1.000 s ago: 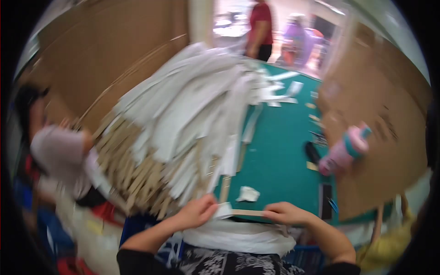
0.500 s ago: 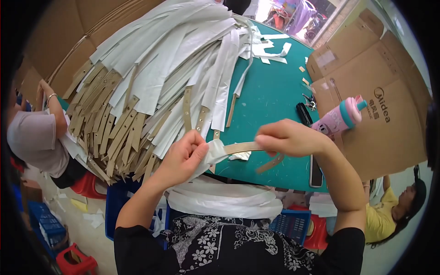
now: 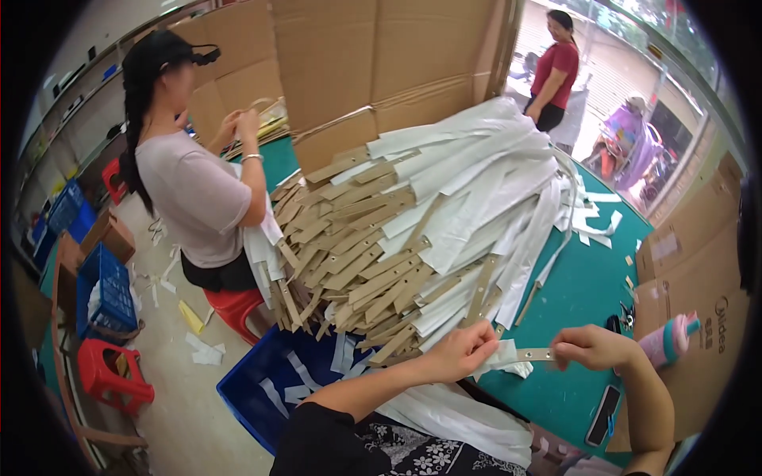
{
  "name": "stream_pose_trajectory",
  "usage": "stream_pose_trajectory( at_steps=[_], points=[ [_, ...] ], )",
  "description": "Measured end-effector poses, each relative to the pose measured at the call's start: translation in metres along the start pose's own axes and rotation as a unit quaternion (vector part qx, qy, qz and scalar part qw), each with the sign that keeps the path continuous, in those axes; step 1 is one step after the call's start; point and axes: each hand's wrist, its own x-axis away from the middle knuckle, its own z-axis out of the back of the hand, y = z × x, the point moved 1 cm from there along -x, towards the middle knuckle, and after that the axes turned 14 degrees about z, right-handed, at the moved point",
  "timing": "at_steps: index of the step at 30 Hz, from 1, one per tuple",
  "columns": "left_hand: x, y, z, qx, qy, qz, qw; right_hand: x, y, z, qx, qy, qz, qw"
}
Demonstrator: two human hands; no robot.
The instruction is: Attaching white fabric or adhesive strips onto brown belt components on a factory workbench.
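A tan belt (image 3: 536, 355) with metal eyelets stretches between my two hands above the near edge of the green table. My left hand (image 3: 460, 353) is closed on the white wrapping (image 3: 500, 355) around that belt. The belt's bare end is pinched in my right hand (image 3: 591, 347); part of it is hidden behind the fingers. Just beyond my left hand lies a big pile of similar belts (image 3: 381, 270), their eyeleted tan ends sticking out of white sleeves (image 3: 468, 174).
A blue bin (image 3: 258, 373) with white strips stands left of me. On the green table (image 3: 556, 401) are a phone (image 3: 603, 415), a pink bottle (image 3: 667, 341) and paper scraps (image 3: 599, 226). Cardboard (image 3: 698, 365) stands at right. A co-worker (image 3: 194, 190) works at left; another person (image 3: 553, 75) stands beyond.
My view has swung left and up, bringing the co-worker and the person beyond into fuller sight. Both hands still hold the belt; the loose end that hung below my right hand no longer shows.
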Motion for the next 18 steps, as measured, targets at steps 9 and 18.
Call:
stream_pose_trajectory(
  at_steps=[9, 18],
  points=[
    [0.003, 0.006, 0.001, -0.062, 0.014, -0.024, 0.998, -0.001, -0.019, 0.01, 0.091, 0.066, 0.008, 0.994],
    [0.003, 0.023, -0.028, -0.065, 0.034, -0.017, 0.997, -0.001, 0.005, 0.001, 0.151, 0.022, 0.103, 0.983]
  ],
)
